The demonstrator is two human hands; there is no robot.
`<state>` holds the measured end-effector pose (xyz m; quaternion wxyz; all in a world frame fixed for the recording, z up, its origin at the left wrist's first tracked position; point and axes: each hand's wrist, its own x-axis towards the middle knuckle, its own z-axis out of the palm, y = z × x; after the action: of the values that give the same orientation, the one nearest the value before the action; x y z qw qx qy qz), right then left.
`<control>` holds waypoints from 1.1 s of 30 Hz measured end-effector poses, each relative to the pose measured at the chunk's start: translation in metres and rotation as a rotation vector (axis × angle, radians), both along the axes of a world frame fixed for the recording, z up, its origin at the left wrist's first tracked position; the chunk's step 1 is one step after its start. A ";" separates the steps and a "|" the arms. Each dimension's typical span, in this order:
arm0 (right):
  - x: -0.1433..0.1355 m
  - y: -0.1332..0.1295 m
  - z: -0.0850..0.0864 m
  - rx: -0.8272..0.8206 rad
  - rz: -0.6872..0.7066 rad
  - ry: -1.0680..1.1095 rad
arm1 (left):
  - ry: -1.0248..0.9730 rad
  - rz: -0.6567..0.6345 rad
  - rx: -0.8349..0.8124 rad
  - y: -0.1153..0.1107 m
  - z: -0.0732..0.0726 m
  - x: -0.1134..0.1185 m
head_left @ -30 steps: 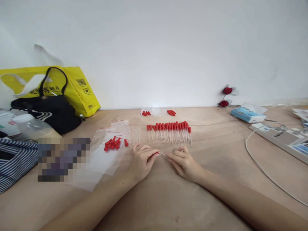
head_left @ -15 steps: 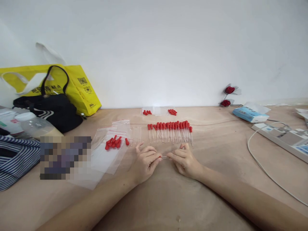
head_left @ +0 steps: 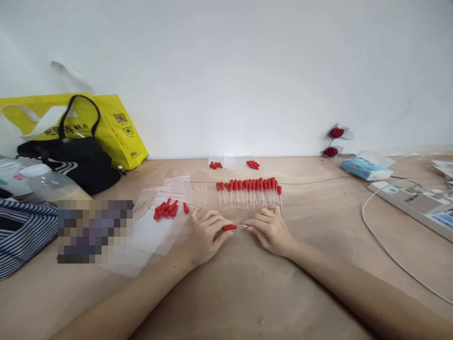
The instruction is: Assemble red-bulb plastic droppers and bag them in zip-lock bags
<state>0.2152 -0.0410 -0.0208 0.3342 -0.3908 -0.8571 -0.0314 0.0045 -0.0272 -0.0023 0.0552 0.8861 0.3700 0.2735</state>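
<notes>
Left hand [head_left: 203,238]: grip clamped on a red bulb [head_left: 229,227], thumb below, fingers above. Right hand [head_left: 272,233]: grip closed on the clear tube [head_left: 241,226], which runs from the bulb's open end to the right fingertips. Both pieces lie roughly level and in line, above the near-middle part of the bench [head_left: 226,293]. Seating depth of the tube in the bulb cannot be told.

Handling, as judged: steady the bulb close to its neck, support the tube near the joint, and press along one straight axis with a slight twist. Sideways load could snap a slender tube; squeezing the bulb's mouth would narrow it. Light finger pressure should suffice.

Just beyond the hands: a row of capped droppers [head_left: 255,185], bulbs to the far side. Left of that row, uncapped tubes [head_left: 199,197]; farther left, loose red bulbs [head_left: 166,208] on clear bags [head_left: 146,236].
</notes>
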 end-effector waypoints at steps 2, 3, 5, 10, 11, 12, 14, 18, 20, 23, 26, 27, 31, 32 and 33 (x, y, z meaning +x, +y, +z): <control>0.001 0.000 0.000 0.006 0.000 -0.007 | 0.011 -0.004 -0.003 0.000 0.001 -0.001; 0.001 -0.001 0.000 0.011 0.002 -0.010 | 0.013 -0.009 -0.008 0.000 0.000 -0.001; 0.000 -0.002 0.000 0.025 0.010 -0.008 | -0.001 -0.019 -0.014 -0.001 -0.001 0.002; -0.004 -0.005 -0.002 0.037 -0.005 0.052 | -0.130 0.018 0.022 -0.006 -0.005 0.011; -0.005 -0.005 -0.002 0.036 -0.003 0.062 | -0.147 0.023 0.026 -0.006 -0.005 0.012; -0.005 -0.006 -0.002 0.033 0.004 0.068 | -0.157 0.023 0.027 -0.007 -0.005 0.012; -0.005 -0.006 -0.002 0.027 0.021 0.075 | -0.167 0.015 0.023 -0.008 -0.004 0.013; -0.005 -0.005 -0.002 0.027 0.040 0.097 | -0.170 0.007 0.001 -0.008 -0.003 0.014; -0.004 -0.005 -0.002 0.019 0.039 0.097 | -0.164 0.011 -0.001 -0.007 -0.003 0.014; -0.004 -0.004 -0.003 0.001 0.030 0.087 | -0.147 0.027 -0.008 -0.006 -0.003 0.014; -0.004 -0.003 -0.003 0.009 0.036 0.081 | -0.137 0.033 -0.037 -0.006 -0.004 0.013; -0.004 -0.003 -0.004 0.015 0.042 0.079 | -0.131 0.031 -0.046 -0.006 -0.005 0.013; -0.004 -0.003 -0.005 0.023 0.060 0.081 | -0.097 0.008 -0.056 -0.006 -0.006 0.012; -0.004 -0.002 -0.005 0.021 0.062 0.084 | -0.092 0.005 -0.051 -0.006 -0.006 0.012; -0.004 -0.002 -0.005 0.017 0.065 0.083 | -0.090 0.005 -0.043 -0.005 -0.006 0.012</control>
<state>0.2111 -0.0427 -0.0259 0.3736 -0.3610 -0.8544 -0.0113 0.0166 -0.0322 -0.0079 0.0903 0.8706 0.3753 0.3051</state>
